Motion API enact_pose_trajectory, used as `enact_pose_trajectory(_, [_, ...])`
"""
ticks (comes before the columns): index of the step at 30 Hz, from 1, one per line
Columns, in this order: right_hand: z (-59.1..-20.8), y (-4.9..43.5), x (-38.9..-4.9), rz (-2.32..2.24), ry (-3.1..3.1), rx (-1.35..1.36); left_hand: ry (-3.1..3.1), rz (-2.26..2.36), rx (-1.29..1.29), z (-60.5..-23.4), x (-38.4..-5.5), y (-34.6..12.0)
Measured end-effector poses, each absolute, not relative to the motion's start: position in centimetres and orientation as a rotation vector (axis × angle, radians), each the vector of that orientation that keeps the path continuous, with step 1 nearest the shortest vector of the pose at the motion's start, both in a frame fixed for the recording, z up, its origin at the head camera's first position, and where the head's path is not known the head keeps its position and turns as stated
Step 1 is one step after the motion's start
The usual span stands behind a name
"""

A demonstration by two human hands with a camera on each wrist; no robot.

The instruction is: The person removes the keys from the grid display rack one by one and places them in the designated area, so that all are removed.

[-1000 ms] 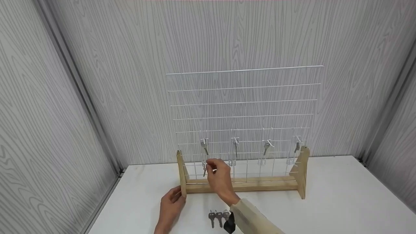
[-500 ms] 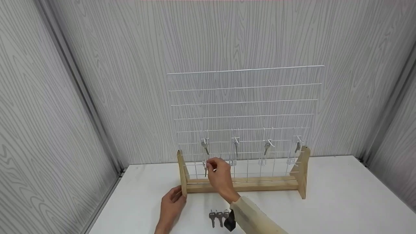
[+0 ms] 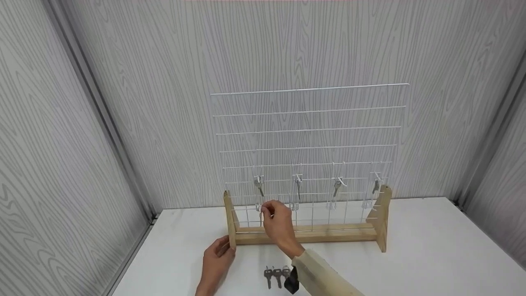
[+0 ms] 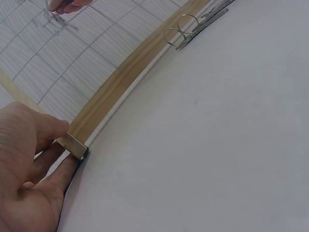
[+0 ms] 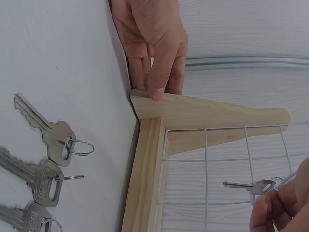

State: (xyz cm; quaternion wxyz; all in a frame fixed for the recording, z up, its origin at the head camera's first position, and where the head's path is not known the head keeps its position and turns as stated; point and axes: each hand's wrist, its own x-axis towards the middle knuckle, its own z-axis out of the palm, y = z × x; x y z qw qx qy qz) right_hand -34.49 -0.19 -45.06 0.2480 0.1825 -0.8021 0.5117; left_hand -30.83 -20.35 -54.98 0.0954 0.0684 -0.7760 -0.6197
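My right hand [image 3: 279, 225] pinches a silver key [image 5: 258, 186] by its ring end, at the lower left hook [image 3: 258, 207] of a white wire grid rack. In the right wrist view the key's blade points away from the fingertips, in front of the grid wires. My left hand [image 3: 218, 260] grips the front foot of the rack's left wooden end piece [image 3: 230, 220], thumb on one side and fingers on the other. Above, keys hang from each hook of the upper row, among them a key [image 3: 259, 187] at the left and another [image 3: 337, 187] farther right.
Three loose keys [image 3: 268, 277] with rings lie on the white table [image 3: 431, 255] before the rack, close to the right sleeve [image 3: 322, 273] and a black wrist device [image 3: 292, 281]. Bare hooks [image 3: 331, 205] line the lower row. Wood-grain panels [image 3: 304, 41] enclose the back and sides.
The key at the lower left hook has shifted slightly down and right, and more of it is hidden behind my right fingers. My left hand keeps its place on the rack.
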Motion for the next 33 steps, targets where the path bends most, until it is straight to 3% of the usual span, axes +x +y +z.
enact_pose_trajectory(33, [-44.7,1.2,-32.6,1.441,-2.135,0.633,-2.305,-1.84,0.276,-54.9,-31.2,-20.2])
